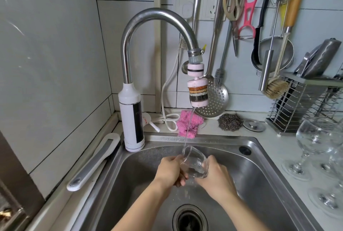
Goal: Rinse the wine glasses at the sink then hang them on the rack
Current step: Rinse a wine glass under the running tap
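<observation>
Head view: the wine glass is held over the sink, in the middle of the basin and just nearer than the far rim. It lies tilted. Its long axis runs from far-left and high to near-right and low, and the open mouth points up and away toward the faucet. A thin stream of water falls from the pink filter head and meets the lip of the glass. The left hand grips the left side of the bowl, with the thumb on top and the fingers curled under. The right hand wraps round the right side, and one fingertip shows through the glass wall. Droplets fall below the hands toward the drain.

The basin walls stand well clear of the glass on the left, right and near sides. The faucet's white body rises at the far-left corner, and the filter head hangs well above the mouth.

On the counter to the right the spare glasses stand upright, near the sink's right edge and beside a wire holder. A pink cloth and a steel scourer lie behind the far rim.

The stem and foot of the held glass are hidden between the hands. The frame's right edge cuts off the spare glasses, so their number is unclear. Both forearms run off the bottom edge.
</observation>
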